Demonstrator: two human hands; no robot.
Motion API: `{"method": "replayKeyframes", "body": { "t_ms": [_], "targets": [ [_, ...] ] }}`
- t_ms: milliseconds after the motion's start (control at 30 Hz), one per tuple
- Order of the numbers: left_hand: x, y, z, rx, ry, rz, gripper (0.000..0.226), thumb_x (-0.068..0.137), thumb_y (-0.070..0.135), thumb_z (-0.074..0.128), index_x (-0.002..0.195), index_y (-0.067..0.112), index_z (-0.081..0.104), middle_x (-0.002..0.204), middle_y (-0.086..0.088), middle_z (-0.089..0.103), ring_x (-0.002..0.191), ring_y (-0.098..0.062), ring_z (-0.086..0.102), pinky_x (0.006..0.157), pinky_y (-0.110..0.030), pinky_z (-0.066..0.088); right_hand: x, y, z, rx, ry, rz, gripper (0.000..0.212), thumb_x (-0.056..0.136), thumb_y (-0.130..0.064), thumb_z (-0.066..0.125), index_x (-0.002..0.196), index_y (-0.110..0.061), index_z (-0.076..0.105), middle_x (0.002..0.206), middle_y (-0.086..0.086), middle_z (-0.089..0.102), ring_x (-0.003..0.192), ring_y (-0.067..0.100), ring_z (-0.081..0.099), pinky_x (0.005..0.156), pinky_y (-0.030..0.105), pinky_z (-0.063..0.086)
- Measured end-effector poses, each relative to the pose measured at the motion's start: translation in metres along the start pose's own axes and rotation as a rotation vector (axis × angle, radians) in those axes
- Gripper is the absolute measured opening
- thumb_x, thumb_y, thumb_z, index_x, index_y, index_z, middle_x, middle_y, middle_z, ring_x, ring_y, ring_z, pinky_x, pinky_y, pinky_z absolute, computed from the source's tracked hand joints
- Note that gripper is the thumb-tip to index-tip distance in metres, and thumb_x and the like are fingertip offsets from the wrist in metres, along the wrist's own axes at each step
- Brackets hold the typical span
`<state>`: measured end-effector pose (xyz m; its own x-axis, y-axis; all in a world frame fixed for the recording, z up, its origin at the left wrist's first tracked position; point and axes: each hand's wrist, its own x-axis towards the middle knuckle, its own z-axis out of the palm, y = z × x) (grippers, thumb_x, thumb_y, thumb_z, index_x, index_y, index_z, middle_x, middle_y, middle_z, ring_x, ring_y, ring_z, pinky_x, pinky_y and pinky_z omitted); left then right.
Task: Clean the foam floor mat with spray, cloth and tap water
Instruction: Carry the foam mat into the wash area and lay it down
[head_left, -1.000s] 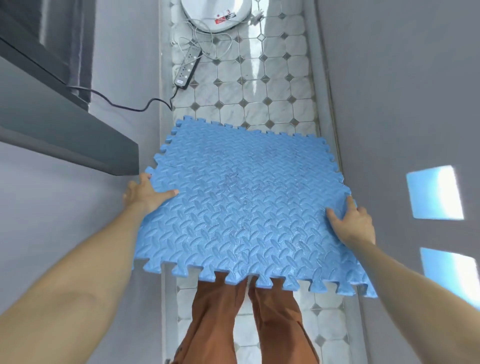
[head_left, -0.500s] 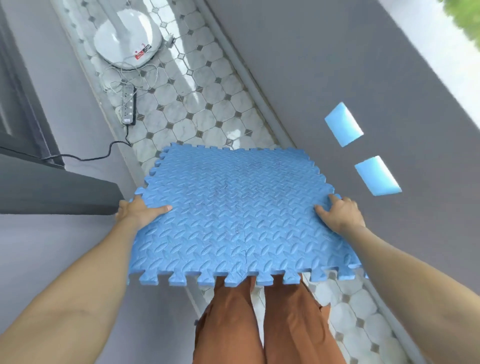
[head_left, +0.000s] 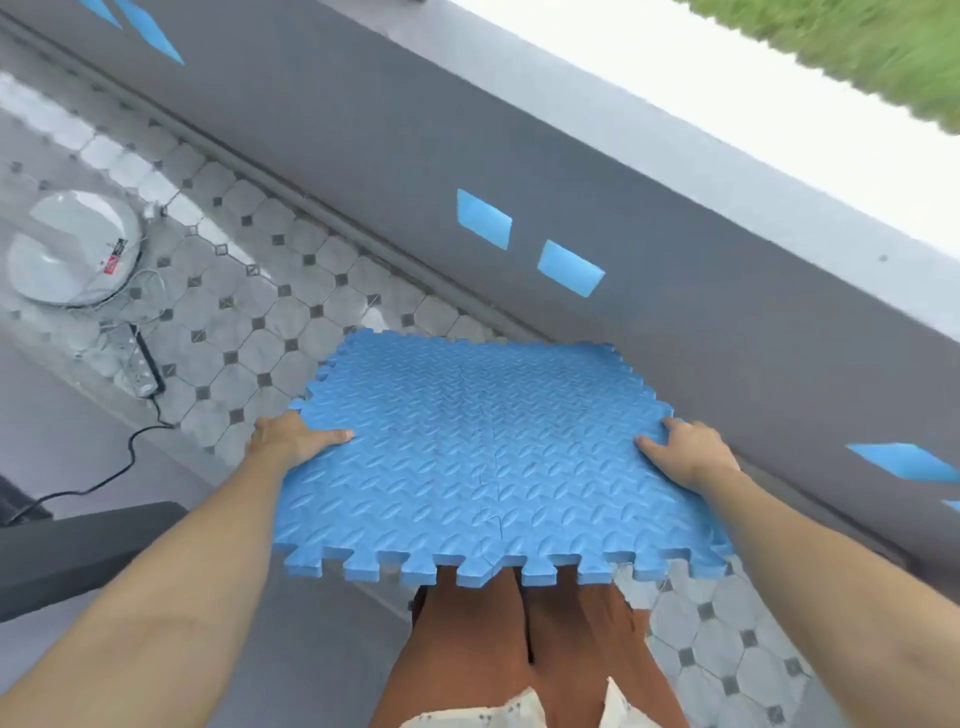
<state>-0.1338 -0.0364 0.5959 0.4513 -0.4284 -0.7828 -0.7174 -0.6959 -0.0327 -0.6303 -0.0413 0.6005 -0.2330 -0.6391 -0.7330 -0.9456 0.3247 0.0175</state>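
A blue foam floor mat (head_left: 483, 457) with a raised diamond pattern and jigsaw edges is held flat in the air in front of me, above my legs. My left hand (head_left: 291, 439) grips its left edge, thumb lying on top of the foam. My right hand (head_left: 685, 452) grips the right edge the same way, thumb on top and fingers hidden beneath. No spray, cloth or tap is in view.
A narrow tiled walkway (head_left: 291, 312) runs between a grey parapet wall (head_left: 571, 171) with blue rectangular openings and a grey wall at left. A white round device (head_left: 72, 249) and a power strip (head_left: 143, 369) with black cable lie on the tiles. Grass shows beyond the wall.
The view has swung to the right, so the parapet wall and grass now fill the top. Both hands keep the same grip on the mat, which stays level.
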Motion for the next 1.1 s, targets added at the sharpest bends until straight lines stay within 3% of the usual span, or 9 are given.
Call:
{"method": "replayKeyframes", "body": {
  "t_ms": [333, 533, 667, 833, 1100],
  "targets": [
    [-0.059, 0.170, 0.053, 0.381, -0.034, 0.323, 0.113, 0.067, 0.079, 0.064, 0.150, 0.009, 0.034, 0.153, -0.013, 0.039, 0.138, -0.035, 0.039, 0.110, -0.041, 0.037, -0.073, 0.173, 0.052, 0.284, 0.030, 0.268, 0.066, 0.094, -0.057, 0.043, 0.138, -0.008, 0.046, 0.132, 0.016, 0.056, 0.123, 0.033, 0.049, 0.097, 0.038, 0.042],
    [-0.120, 0.263, 0.127, 0.671, -0.066, 0.469, 0.113, 0.073, 0.078, 0.057, 0.151, 0.003, 0.028, 0.155, -0.016, 0.035, 0.140, -0.035, 0.037, 0.111, -0.038, 0.034, -0.138, 0.275, 0.112, 0.549, -0.010, 0.493, 0.069, 0.093, -0.056, 0.046, 0.145, -0.011, 0.040, 0.136, 0.012, 0.055, 0.124, 0.030, 0.051, 0.095, 0.037, 0.045],
    [-0.163, 0.314, 0.188, 0.846, -0.042, 0.568, 0.112, 0.072, 0.084, 0.050, 0.147, 0.002, 0.036, 0.152, -0.013, 0.042, 0.139, -0.032, 0.038, 0.110, -0.033, 0.033, -0.184, 0.332, 0.162, 0.677, -0.015, 0.634, 0.068, 0.092, -0.054, 0.047, 0.145, -0.013, 0.041, 0.138, 0.011, 0.054, 0.127, 0.030, 0.049, 0.099, 0.037, 0.043],
    [-0.203, 0.359, 0.266, 0.978, -0.064, 0.663, 0.125, 0.057, 0.090, 0.055, 0.146, 0.005, 0.036, 0.149, -0.017, 0.043, 0.139, -0.035, 0.034, 0.105, -0.040, 0.036, -0.241, 0.372, 0.228, 0.859, -0.016, 0.830, 0.066, 0.091, -0.052, 0.046, 0.147, -0.016, 0.039, 0.138, 0.009, 0.055, 0.130, 0.030, 0.044, 0.100, 0.038, 0.044],
    [-0.274, 0.423, 0.361, 1.193, -0.058, 0.851, 0.115, 0.066, 0.081, 0.062, 0.151, 0.011, 0.028, 0.148, -0.017, 0.035, 0.138, -0.031, 0.033, 0.103, -0.043, 0.038, -0.297, 0.369, 0.308, 1.203, 0.024, 1.146, 0.065, 0.088, -0.050, 0.049, 0.146, -0.021, 0.040, 0.131, 0.012, 0.057, 0.130, 0.031, 0.042, 0.099, 0.041, 0.046]
  ]
}}
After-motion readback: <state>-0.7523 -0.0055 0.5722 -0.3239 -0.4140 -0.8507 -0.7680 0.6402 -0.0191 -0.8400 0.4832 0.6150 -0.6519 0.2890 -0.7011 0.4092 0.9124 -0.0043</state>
